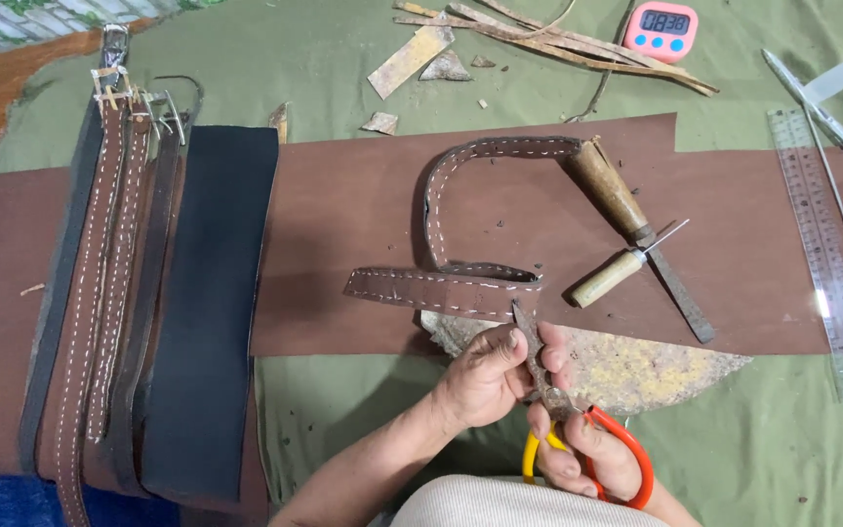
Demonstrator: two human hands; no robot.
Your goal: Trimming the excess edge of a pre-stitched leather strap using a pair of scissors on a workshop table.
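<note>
Our left hand (485, 376) pinches the stitched leather strap (461, 288) end low on the tabletop (343, 59); our right hand (592, 459) grips the scissors (563, 405), whose blades seem close to fingertips and could nick them.

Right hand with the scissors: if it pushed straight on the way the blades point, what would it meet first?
The right hand aims the scissors up and slightly left. They would probably first meet the stitched brown leather strap, just beyond the left hand, though depth is unclear.
</note>
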